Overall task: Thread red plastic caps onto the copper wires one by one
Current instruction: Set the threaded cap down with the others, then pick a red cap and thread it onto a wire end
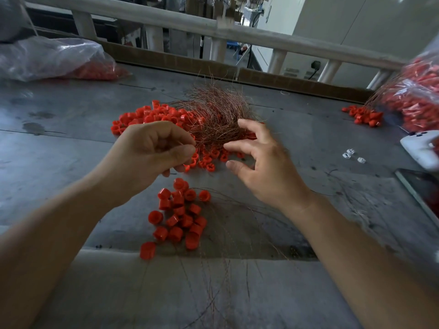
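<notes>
left hand (pixel 154 148): thumb, forefinger pinched, likely on a strand
right hand (pixel 261 162): fingers apart, empty
copper wires (pixel 213 110): tangle just beyond both hands
red caps (pixel 142 115): loose, left of tangle — nearer left hand

One view only, worn on the person's head, looking forward and steeply down across the worktop (pixel 71 143). It's a wide lens, and the far railing (pixel 237 32) bows along the top. It sits close in: forearms rise from the bottom corners, left hand (pixel 152 150) and right hand (pixel 263 162) at mid-frame, copper wires (pixel 213 112) just beyond.
</notes>
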`<state>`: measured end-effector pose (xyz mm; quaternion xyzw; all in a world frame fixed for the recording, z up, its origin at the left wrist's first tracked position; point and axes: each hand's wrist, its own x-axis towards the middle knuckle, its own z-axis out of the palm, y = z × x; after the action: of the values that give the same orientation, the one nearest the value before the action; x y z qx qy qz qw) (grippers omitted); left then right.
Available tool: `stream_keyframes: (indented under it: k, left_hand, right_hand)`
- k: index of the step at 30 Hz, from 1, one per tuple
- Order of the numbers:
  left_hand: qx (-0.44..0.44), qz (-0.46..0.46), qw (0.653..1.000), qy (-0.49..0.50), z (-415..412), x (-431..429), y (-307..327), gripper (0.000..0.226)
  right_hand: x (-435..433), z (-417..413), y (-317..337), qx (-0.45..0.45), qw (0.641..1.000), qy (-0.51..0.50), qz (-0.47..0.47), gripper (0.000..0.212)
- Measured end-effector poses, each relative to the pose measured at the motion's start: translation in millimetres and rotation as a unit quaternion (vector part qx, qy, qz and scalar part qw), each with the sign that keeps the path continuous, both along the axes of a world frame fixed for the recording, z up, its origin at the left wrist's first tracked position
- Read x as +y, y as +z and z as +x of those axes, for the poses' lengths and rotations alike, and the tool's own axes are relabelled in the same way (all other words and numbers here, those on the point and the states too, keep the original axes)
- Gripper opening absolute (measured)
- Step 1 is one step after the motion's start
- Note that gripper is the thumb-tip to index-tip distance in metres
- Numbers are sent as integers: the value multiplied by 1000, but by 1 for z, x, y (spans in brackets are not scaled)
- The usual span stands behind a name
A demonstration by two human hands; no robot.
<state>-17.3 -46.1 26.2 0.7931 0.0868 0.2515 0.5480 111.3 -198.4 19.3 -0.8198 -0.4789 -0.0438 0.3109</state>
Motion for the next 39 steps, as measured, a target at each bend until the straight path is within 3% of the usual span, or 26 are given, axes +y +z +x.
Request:
stream_keyframes:
  k: [6,15,22,26,30,34,36,39]
  left_hand:
    - [-2,15,1000,-12,0,2,-3,34]
    - [6,46,999,-13,-2,2,-4,31]
    - [-30,175,983,-45,-3,-6,-6,20]
    - [-37,185,976,-107,-2,-13,-9,28]
    - [-65,117,983,-126,-2,-15,-7,31]
    - [-114,-107,968,-197,-7,-12,-2,29]
    - [-124,-169,955,-211,-6,-11,0,29]
    - [-132,-211,949,-192,-6,-11,3,24]
  right_hand:
    - [4,-2,-4,25,997,67,15,41]
    - [1,-8,4,-21,983,30,179,19]
    - [-2,-19,8,-75,969,82,222,13]
    - [-3,-25,9,-84,959,150,226,12]
    - [-3,-31,9,-23,952,182,244,30]
    - [-5,-30,8,153,959,189,145,54]
    - [-3,-31,6,151,964,185,121,44]
    - [-1,-32,9,87,965,173,178,21]
